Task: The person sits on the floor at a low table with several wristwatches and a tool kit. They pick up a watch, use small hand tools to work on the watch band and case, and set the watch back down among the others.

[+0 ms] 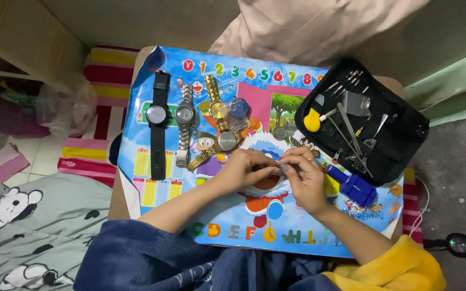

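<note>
Four wristwatches are lying far-left on the colourful cartoon poster mat (152, 210): a black-strap watch (158, 119), a silver steel-bracelet watch (184, 125) and two gold-bracelet watches (215, 103), mostly lengthwise near-to-far. The left hand (244, 168) and right hand (305, 178) are pinching together a small silvery round part (282, 167), possibly a watch back. A black zip tool case (400, 134) and blue plastic holder (353, 186) are sitting right.

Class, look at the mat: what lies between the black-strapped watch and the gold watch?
A silver watch lies between the black watch and the gold watch, seen in the head view.
</note>
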